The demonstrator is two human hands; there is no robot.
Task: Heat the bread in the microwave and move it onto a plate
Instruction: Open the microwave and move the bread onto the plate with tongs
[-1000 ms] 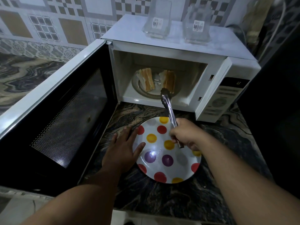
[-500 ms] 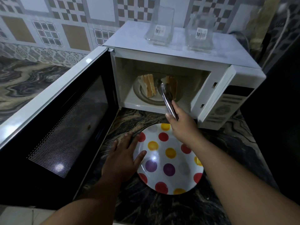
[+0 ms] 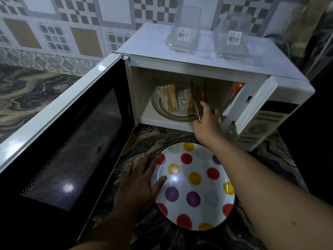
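Note:
The white microwave (image 3: pixel 212 56) stands open, with two bread pieces on its glass turntable (image 3: pixel 173 117). The left bread piece (image 3: pixel 169 98) stands on edge. The right bread piece (image 3: pixel 188 100) is partly hidden behind metal tongs (image 3: pixel 197 94). My right hand (image 3: pixel 207 121) grips the tongs at the cavity mouth, and their blurred tips reach in at the right piece. Whether the tips clamp the bread I cannot tell. A white plate with coloured dots (image 3: pixel 194 186) lies on the counter before the microwave. My left hand (image 3: pixel 138 183) lies flat on the counter, its thumb on the plate's left rim.
The microwave door (image 3: pixel 68 141) hangs wide open to the left, close beside my left hand. Two clear glass containers (image 3: pixel 183 33) stand on the microwave's top. The dark marbled counter (image 3: pixel 273 159) runs right to a black area. A patterned tiled wall (image 3: pixel 72 29) rises behind.
My right hand has pushed the tongs forward from above the plate into the microwave cavity, up to the right bread piece. My left hand has stayed at the plate's left rim.

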